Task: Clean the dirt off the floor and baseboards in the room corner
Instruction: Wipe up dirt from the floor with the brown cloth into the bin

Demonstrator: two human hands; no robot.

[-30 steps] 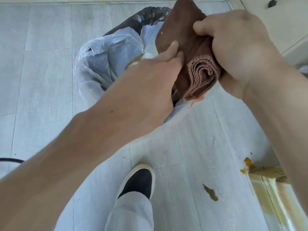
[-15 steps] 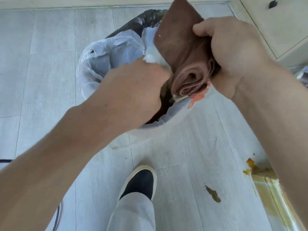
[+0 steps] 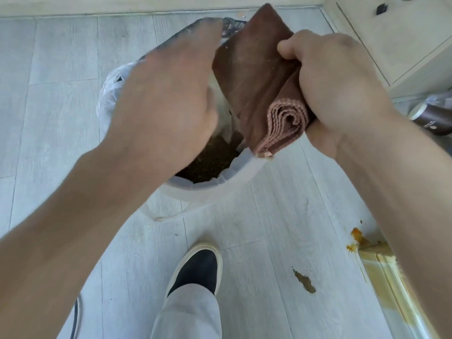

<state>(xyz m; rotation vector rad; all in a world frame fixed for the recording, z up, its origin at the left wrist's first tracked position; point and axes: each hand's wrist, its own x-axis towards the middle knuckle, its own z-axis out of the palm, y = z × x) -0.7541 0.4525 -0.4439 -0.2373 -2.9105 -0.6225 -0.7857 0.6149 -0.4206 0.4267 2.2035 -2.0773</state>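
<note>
Over the white-lined plastic bin (image 3: 186, 189), the right hand (image 3: 337, 89) grips the folded brown cloth (image 3: 256, 77); the left hand (image 3: 171, 94), fingers loose and blurred, has swept dirt off it, readying another wipe.

Matt brown cloth (image 3: 256, 77) with ribbed hem, thin crinkled plastic bin liner (image 3: 110, 94), pale wood-grain plank floor (image 3: 269, 216).

The pale plank floor (image 3: 269, 216) carries a lined bin (image 3: 195, 189), a dark shoe (image 3: 198, 267), a brown dirt smear (image 3: 304, 282) and orange spatter (image 3: 357, 238) beside the stained baseboard (image 3: 381, 270). At the right edge lies what may be a dark bottle (image 3: 433, 118).
</note>
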